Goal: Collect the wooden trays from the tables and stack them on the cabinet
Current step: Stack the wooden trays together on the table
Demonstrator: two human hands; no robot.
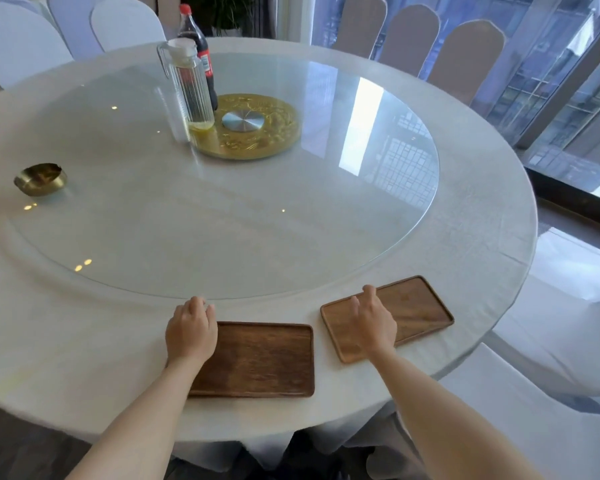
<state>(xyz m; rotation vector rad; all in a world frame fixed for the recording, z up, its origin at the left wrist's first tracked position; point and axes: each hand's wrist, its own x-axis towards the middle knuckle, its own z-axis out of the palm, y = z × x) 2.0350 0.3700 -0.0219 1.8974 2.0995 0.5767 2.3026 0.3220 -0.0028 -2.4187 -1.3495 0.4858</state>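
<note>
Two rectangular wooden trays lie flat on the near edge of a round white-clothed table (84, 341). The darker tray (260, 360) is in front of me; the lighter tray (409, 311) lies to its right, turned at an angle. My left hand (191, 329) rests over the darker tray's far left corner, fingers curled down. My right hand (374, 323) lies on the lighter tray's left part, fingers reaching over its far rim. Whether either hand actually grips a tray is not visible. Both trays touch the cloth.
A glass turntable (361, 202) covers the table's middle, carrying a gold centre disc (278, 133), a clear ribbed pitcher (187, 88) and a cola bottle (196, 36). A small brass bowl (40, 180) sits at the left. Covered chairs ring the table; windows stand at the right.
</note>
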